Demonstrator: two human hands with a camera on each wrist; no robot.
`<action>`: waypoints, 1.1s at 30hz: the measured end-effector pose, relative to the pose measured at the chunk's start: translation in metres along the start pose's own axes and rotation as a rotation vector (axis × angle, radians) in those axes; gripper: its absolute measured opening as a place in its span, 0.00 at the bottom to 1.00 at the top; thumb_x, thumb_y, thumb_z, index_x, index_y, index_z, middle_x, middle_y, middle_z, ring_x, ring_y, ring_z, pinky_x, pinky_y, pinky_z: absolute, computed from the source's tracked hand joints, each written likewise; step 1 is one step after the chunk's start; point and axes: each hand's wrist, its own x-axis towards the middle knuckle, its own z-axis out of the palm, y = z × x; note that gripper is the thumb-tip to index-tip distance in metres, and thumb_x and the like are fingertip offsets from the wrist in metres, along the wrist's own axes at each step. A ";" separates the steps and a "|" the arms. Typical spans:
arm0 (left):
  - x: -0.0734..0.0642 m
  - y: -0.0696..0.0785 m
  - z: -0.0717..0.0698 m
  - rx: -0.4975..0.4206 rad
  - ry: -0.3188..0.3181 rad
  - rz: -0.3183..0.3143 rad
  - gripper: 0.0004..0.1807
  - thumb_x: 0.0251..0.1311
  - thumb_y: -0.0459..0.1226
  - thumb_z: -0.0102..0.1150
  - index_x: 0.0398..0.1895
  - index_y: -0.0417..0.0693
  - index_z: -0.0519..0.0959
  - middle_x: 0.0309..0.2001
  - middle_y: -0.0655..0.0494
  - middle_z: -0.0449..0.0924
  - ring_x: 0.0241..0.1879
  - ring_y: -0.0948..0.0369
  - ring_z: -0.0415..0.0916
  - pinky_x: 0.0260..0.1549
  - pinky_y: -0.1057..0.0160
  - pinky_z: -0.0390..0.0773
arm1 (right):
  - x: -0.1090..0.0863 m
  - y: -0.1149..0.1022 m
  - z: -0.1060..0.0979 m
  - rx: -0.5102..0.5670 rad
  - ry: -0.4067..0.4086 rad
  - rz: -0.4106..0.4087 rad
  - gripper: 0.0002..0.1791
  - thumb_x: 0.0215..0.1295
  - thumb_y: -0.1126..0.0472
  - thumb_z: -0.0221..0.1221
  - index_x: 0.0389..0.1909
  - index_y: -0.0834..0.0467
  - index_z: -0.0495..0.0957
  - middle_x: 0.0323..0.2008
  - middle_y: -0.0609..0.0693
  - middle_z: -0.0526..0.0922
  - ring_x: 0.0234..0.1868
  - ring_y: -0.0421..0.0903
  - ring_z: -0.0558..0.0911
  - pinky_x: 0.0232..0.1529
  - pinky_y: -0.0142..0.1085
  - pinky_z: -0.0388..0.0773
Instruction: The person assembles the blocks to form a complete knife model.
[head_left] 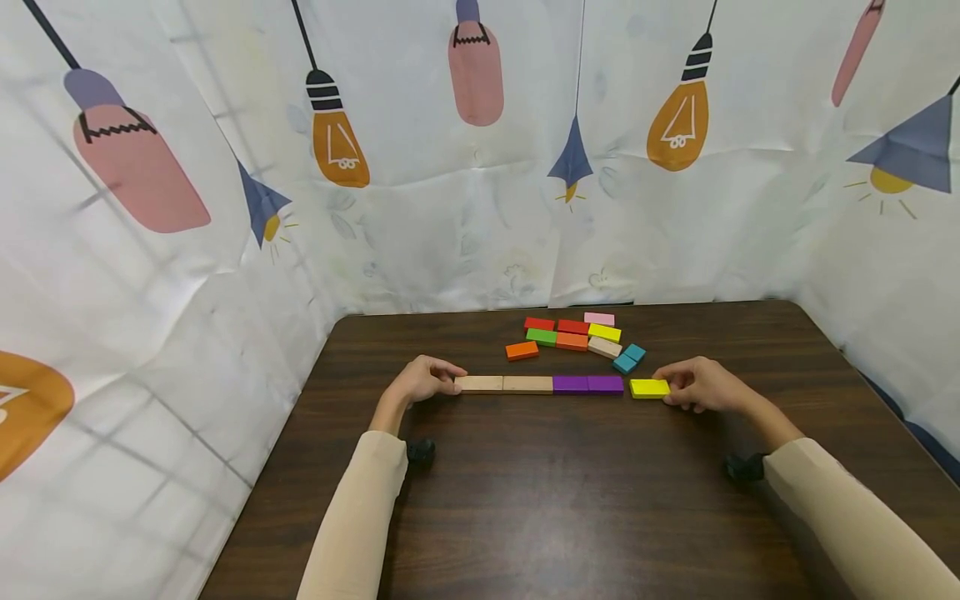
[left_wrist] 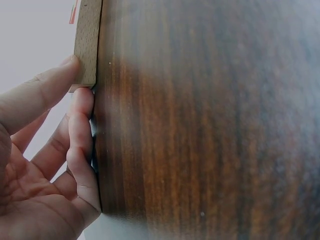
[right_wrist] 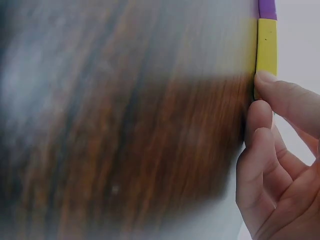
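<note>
A row of blocks lies across the table: two plain wooden blocks, the left one (head_left: 480,383) and the right one (head_left: 528,383), then two purple blocks (head_left: 588,384). My left hand (head_left: 424,380) pinches the outer end of the left wooden block (left_wrist: 88,45), its thumb on the block's near face. With thumb and fingers, my right hand (head_left: 703,385) holds the right end of a yellow block (head_left: 648,388). In the head view a narrow gap parts this block from the purple ones. The far fingertips of both hands are partly hidden.
Behind the row lies a loose group of blocks: an orange block (head_left: 522,351), a green block (head_left: 542,337), red ones (head_left: 573,327), a pink block (head_left: 599,319) and teal blocks (head_left: 629,358), among others. A printed cloth (head_left: 480,233) hangs behind the brown table (head_left: 525,492).
</note>
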 end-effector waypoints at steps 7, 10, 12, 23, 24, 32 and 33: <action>0.000 0.001 0.000 0.006 0.004 0.001 0.15 0.61 0.36 0.72 0.51 0.49 0.89 0.35 0.50 0.83 0.36 0.56 0.77 0.46 0.57 0.77 | 0.005 -0.002 0.003 0.017 0.009 0.005 0.23 0.67 0.61 0.68 0.61 0.63 0.80 0.28 0.50 0.79 0.24 0.46 0.78 0.23 0.36 0.79; 0.000 0.001 0.000 0.011 0.001 0.006 0.15 0.61 0.36 0.72 0.52 0.49 0.88 0.35 0.50 0.84 0.36 0.56 0.78 0.45 0.57 0.78 | 0.007 -0.003 0.004 0.017 0.010 0.007 0.23 0.67 0.61 0.68 0.61 0.63 0.80 0.28 0.50 0.79 0.24 0.46 0.78 0.23 0.37 0.79; 0.000 0.001 0.000 0.010 -0.001 0.008 0.15 0.61 0.36 0.72 0.52 0.49 0.88 0.35 0.50 0.84 0.36 0.56 0.78 0.45 0.57 0.78 | 0.009 -0.003 0.005 0.019 0.010 0.007 0.23 0.66 0.61 0.68 0.61 0.62 0.80 0.28 0.50 0.79 0.24 0.46 0.78 0.23 0.37 0.79; 0.000 0.001 0.000 0.003 -0.009 0.007 0.15 0.61 0.35 0.72 0.52 0.48 0.88 0.34 0.50 0.83 0.35 0.56 0.78 0.45 0.57 0.77 | 0.012 -0.006 0.007 0.024 0.015 0.004 0.23 0.66 0.61 0.68 0.60 0.62 0.80 0.28 0.50 0.80 0.24 0.46 0.78 0.23 0.37 0.79; -0.001 0.002 0.000 0.005 -0.008 0.006 0.15 0.61 0.35 0.72 0.52 0.48 0.88 0.34 0.50 0.83 0.35 0.56 0.77 0.45 0.57 0.77 | 0.012 -0.006 0.007 0.026 0.015 0.006 0.23 0.66 0.61 0.68 0.60 0.62 0.80 0.28 0.50 0.80 0.24 0.46 0.78 0.23 0.37 0.79; -0.001 0.003 0.000 0.010 -0.004 -0.005 0.15 0.61 0.35 0.72 0.52 0.49 0.88 0.35 0.51 0.83 0.36 0.56 0.77 0.43 0.57 0.77 | 0.013 -0.005 0.008 0.032 0.014 0.004 0.22 0.66 0.62 0.68 0.60 0.63 0.80 0.28 0.50 0.79 0.24 0.45 0.77 0.23 0.37 0.79; -0.001 0.002 0.000 0.010 -0.004 -0.005 0.15 0.61 0.35 0.72 0.52 0.49 0.88 0.35 0.50 0.83 0.36 0.56 0.77 0.43 0.57 0.77 | 0.013 -0.005 0.008 0.033 0.015 0.003 0.23 0.66 0.62 0.68 0.60 0.63 0.80 0.28 0.50 0.79 0.24 0.45 0.77 0.23 0.37 0.79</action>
